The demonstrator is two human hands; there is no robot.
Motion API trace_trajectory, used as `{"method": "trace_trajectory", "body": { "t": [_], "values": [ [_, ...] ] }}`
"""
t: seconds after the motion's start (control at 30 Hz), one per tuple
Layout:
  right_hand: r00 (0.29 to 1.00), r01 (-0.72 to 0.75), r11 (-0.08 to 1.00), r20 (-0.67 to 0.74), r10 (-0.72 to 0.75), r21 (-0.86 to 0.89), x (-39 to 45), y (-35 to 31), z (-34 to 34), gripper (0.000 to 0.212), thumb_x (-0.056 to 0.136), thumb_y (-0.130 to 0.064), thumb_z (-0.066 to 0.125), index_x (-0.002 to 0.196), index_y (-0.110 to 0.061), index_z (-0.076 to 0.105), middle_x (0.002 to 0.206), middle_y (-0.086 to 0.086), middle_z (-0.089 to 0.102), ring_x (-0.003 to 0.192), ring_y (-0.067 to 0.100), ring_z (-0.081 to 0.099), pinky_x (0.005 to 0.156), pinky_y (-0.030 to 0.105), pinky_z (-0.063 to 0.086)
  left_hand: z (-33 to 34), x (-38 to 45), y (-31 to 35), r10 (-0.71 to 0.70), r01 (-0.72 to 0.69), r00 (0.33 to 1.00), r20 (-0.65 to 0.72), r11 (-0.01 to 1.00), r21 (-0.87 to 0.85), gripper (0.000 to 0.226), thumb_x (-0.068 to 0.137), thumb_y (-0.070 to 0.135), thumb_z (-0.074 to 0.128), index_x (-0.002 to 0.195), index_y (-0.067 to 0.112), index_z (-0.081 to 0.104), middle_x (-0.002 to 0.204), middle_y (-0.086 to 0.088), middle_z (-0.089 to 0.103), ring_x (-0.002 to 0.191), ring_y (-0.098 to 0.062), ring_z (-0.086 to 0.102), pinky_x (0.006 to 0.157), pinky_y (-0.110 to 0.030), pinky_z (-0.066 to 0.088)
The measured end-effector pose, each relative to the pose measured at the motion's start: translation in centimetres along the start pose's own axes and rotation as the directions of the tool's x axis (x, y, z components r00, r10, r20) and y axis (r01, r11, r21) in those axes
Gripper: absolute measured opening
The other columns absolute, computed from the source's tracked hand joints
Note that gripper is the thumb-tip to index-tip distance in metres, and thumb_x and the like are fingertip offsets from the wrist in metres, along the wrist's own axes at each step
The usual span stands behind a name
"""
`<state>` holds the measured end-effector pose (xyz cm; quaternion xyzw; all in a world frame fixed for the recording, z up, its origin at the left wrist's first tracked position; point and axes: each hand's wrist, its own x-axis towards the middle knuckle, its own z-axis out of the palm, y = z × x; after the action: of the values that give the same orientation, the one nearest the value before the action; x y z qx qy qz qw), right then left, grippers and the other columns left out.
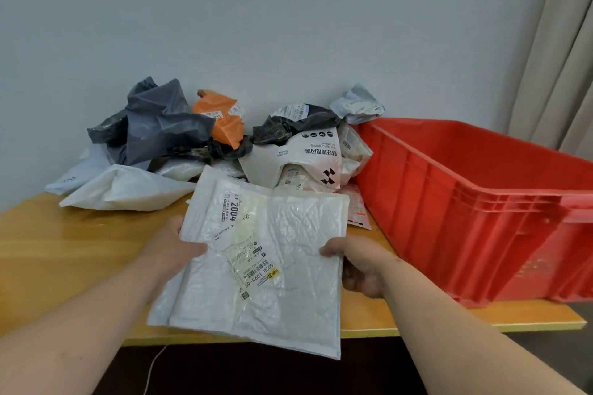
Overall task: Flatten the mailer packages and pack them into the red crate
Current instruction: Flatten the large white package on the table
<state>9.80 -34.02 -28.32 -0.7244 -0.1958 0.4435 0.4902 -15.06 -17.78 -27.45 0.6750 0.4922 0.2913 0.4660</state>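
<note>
The left hand (175, 245) pinches the nine o'clock edge of a white, rectangular bubble-padded plastic mailer (256, 266), its thumb lying on top and the other fingers hidden beneath. The right hand (356, 266) grips the three o'clock edge the same way: thumb over the top face, fingers curled under and round the side. Between them the mailer hangs tilted above the near edge of the yellow wooden table (64, 250), its six o'clock corner overhanging the table front.

It looks light and already nearly flat, with a wrinkled, glossy skin and several paper shipping labels (253, 261) stuck on the top face. I judge it soft and floppy rather than stiff: held at one point it would likely sag or fold, so a hold on two opposite edges, as now, should keep it spread. The film looks slick, so a pinch near the sealed rims ought to be surer than one on the padded middle. Nothing suggests it is fragile.

At twelve o'clock from the mailer, against the wall, lies a crumpled heap of more packages: a dark grey plastic bag (154, 125), an orange plastic bag (221, 119), a white bag with black printing (308, 163) and a pale flat mailer (128, 189). At three o'clock stands the red ribbed plastic crate (449, 202), open-topped, on the table's right end; its floor is not visible.
</note>
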Motion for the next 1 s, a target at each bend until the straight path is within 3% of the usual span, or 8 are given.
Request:
{"method": "trace_trajectory", "body": {
  "t": [0.17,0.3,0.4,0.47,0.6,0.7,0.83,1.0],
  "values": [
    [0.986,0.16,0.978,0.063,-0.153,-0.136,-1.6,-2.1,-0.8,0.009,0.092,-0.014,0.062,0.1,-0.012,0.061,0.075,0.006,0.059,0.049,0.013,0.044,0.045,0.023,0.026,0.2,0.3,4.7,0.223,-0.216,0.974,-0.045,0.967,0.133,0.04,0.087,0.01,0.069,0.122,0.02,0.054,0.105,-0.001,0.066,0.091,-0.022,0.063,0.072,-0.037,0.051],
    [0.949,0.308,0.951,-0.055,-0.31,-0.034,-1.9,-3.7,-1.8,0.015,0.094,-0.012,0.062,0.108,-0.016,0.061,0.085,0.009,0.061,0.055,0.014,0.045,0.05,0.026,0.03,0.8,0.2,7.8,0.358,-0.324,0.93,-0.082,0.905,0.274,0.034,0.09,0.029,0.066,0.12,0.023,0.052,0.102,0.003,0.061,0.094,-0.022,0.058,0.077,-0.037,0.047],
    [0.915,0.392,0.916,-0.141,-0.379,0.082,-2.2,-5.5,-3.1,0.015,0.093,-0.012,0.063,0.107,-0.016,0.066,0.089,0.007,0.068,0.066,0.018,0.052,0.051,0.027,0.036,0.8,0.3,9.3,0.313,-0.288,0.948,-0.056,0.92,0.265,0.026,0.089,0.043,0.066,0.1,0.025,0.051,0.095,0.006,0.059,0.084,-0.017,0.056,0.068,-0.035,0.044],
    [0.893,0.441,0.877,-0.185,-0.409,0.19,-2.5,-7.0,-4.0,0.014,0.094,-0.009,0.061,0.103,-0.018,0.067,0.087,0.005,0.068,0.064,0.017,0.052,0.048,0.026,0.035,0.6,0.9,9.8,0.201,-0.191,0.979,-0.041,0.966,0.176,0.041,0.086,0.05,0.067,0.108,0.02,0.05,0.102,-0.001,0.061,0.087,-0.022,0.059,0.067,-0.038,0.048],
    [0.883,0.469,0.743,-0.253,-0.395,0.477,-3.0,-10.0,-6.0,0.018,0.095,-0.008,0.059,0.109,-0.018,0.062,0.086,0.002,0.066,0.063,0.014,0.055,0.043,0.023,0.036,2.0,1.6,11.8,-0.014,0.039,0.996,0.091,0.961,-0.273,0.06,0.083,0.051,0.071,0.128,0.017,0.052,0.115,-0.013,0.064,0.101,-0.029,0.065,0.078,-0.041,0.055],
    [0.871,0.49,0.679,-0.337,-0.357,0.547,-3.3,-12.1,-7.7,0.009,0.095,-0.009,0.059,0.096,-0.018,0.059,0.076,0.002,0.06,0.05,0.012,0.049,0.037,0.019,0.033,5.6,1.6,15.5,0.057,0.046,0.97,0.234,0.911,-0.41,0.061,0.086,0.043,0.07,0.135,0.018,0.045,0.121,-0.014,0.062,0.103,-0.031,0.066,0.08,-0.043,0.056],
    [0.799,0.589,0.641,-0.469,-0.375,0.492,-3.2,-14.1,-10.9,0.009,0.094,-0.012,0.061,0.092,-0.02,0.058,0.069,0.0,0.054,0.04,0.009,0.04,0.037,0.019,0.028,12.1,0.2,20.3,0.228,-0.05,0.892,0.391,0.908,-0.415,0.057,0.09,0.028,0.07,0.136,0.032,0.037,0.113,-0.011,0.07,0.092,-0.029,0.071,0.076,-0.042,0.059],
    [0.696,0.695,0.589,-0.591,-0.408,0.412,-4.0,-15.1,-15.8,0.011,0.093,-0.01,0.062,0.098,-0.018,0.057,0.063,-0.001,0.047,0.036,0.007,0.03,0.038,0.02,0.025,18.5,-1.2,24.4,0.407,-0.243,0.875,0.263,0.838,-0.488,0.072,0.089,0.001,0.065,0.144,0.034,0.033,0.108,-0.008,0.07,0.09,-0.024,0.07,0.056,-0.029,0.055]
  ]
}}
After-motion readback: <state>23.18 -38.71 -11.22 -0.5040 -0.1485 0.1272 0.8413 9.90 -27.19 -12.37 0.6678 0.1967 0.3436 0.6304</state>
